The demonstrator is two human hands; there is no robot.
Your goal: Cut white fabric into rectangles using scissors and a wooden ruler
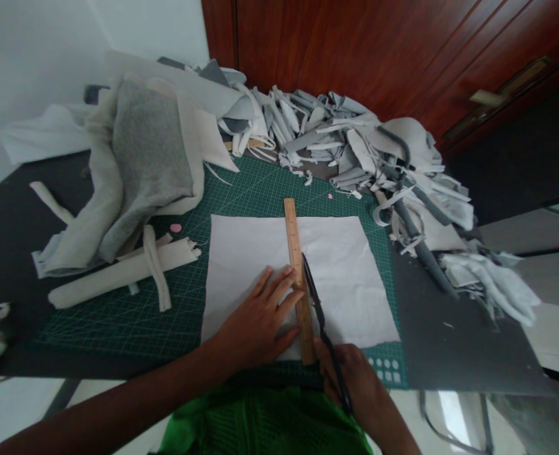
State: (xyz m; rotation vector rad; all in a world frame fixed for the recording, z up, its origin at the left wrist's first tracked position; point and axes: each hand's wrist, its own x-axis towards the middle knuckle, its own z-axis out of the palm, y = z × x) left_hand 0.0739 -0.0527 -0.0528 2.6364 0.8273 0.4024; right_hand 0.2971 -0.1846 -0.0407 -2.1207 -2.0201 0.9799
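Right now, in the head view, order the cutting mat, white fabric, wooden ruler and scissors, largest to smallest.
1. Green cutting mat
2. White fabric
3. Wooden ruler and black scissors: too alike to rank.

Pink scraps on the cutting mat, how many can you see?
2. One pink scrap lies on the left of the green cutting mat, beside the grey fabric. The other pink scrap lies near the mat's far edge, by the fabric offcuts. More may be hidden under the fabric.
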